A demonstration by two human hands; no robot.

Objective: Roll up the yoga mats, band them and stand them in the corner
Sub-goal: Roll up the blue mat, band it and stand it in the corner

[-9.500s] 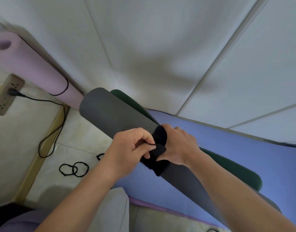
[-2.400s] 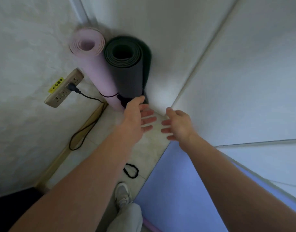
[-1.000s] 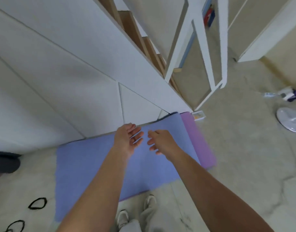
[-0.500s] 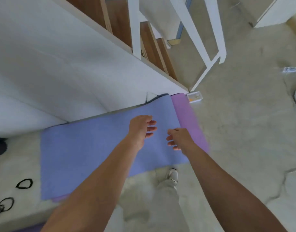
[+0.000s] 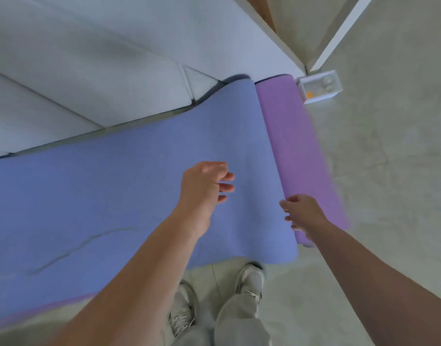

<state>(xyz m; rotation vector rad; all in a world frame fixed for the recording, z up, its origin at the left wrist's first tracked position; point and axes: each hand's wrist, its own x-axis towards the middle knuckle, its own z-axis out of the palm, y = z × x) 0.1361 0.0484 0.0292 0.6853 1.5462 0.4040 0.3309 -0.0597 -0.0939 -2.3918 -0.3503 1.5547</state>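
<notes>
Both loose, empty hands [image 5: 209,186] [image 5: 304,213] hover over the blue mat [image 5: 114,191], white box [image 5: 319,89] beyond its purple end.

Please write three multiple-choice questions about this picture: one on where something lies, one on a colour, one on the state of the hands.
1. Where is the small white box?
A. on the floor beside the mat's curled end
B. on the blue mat
C. in the left hand

2. What colour is the curled-over end of the blue mat?
A. green
B. purple
C. black

3. How are the hands?
A. both grip the mat
B. both open, holding nothing
C. one holds a band

Key: 1 A, it sits past the purple end. 2 B, the underside shows purple. 3 B, left hand and right hand have loose fingers.
</notes>
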